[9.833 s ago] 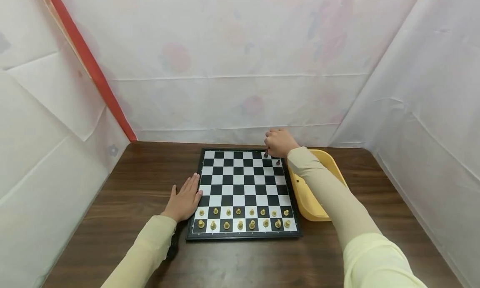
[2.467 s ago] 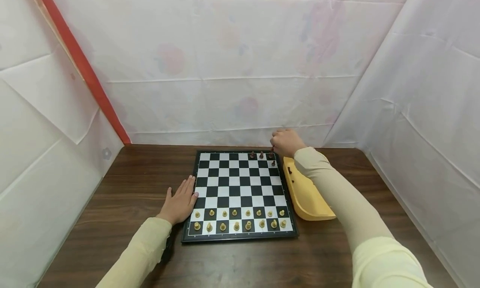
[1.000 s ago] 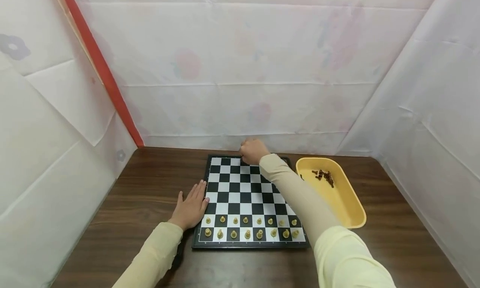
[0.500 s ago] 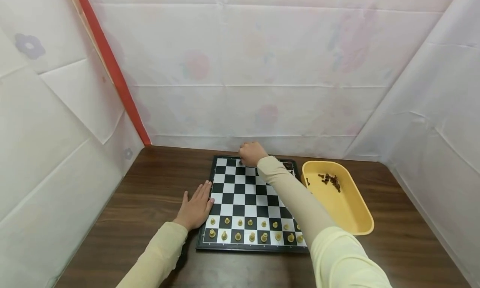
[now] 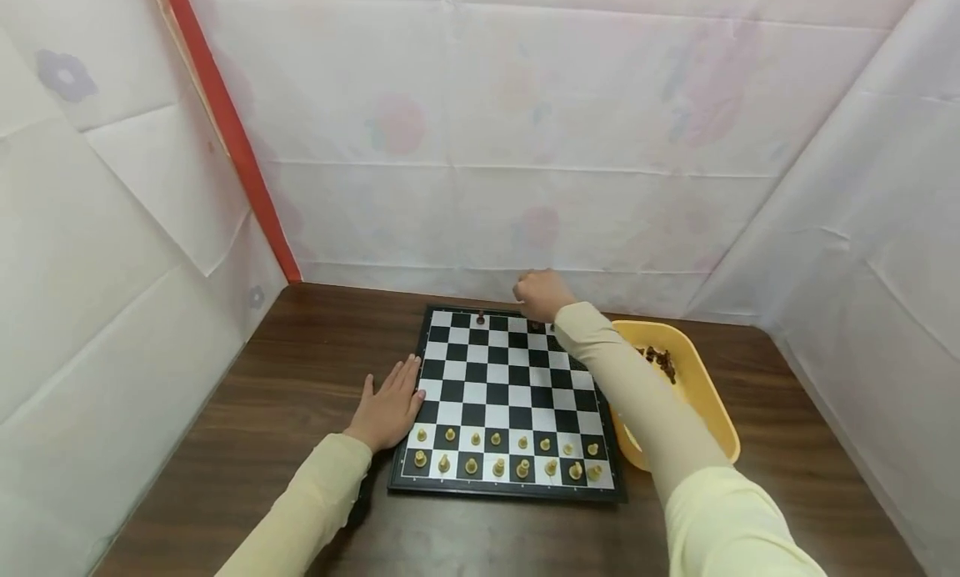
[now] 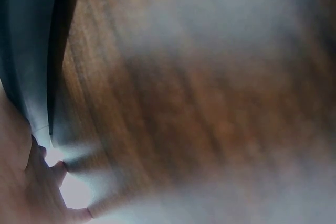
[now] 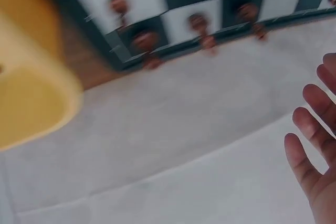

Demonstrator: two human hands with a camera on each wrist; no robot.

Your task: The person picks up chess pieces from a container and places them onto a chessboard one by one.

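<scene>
The right hand (image 5: 542,294) is hanging over the far edge of the chessboard (image 5: 510,393), above the middle of the frame. In the right wrist view its fingers (image 7: 310,145) are spread out and holding nothing. Small dark pieces (image 7: 199,24) are standing in a row along that far edge, just below the hand. One more dark piece (image 5: 480,317) is standing alone, a little to the left. The left hand (image 5: 390,406) is lying flat on the brown table (image 5: 247,444), fingers straight, touching the board's left edge. Pale pieces (image 5: 498,456) are filling the two near rows. A yellow tray (image 5: 712,410) is sitting just right of the board, with more dark pieces (image 5: 660,358) inside it.
</scene>
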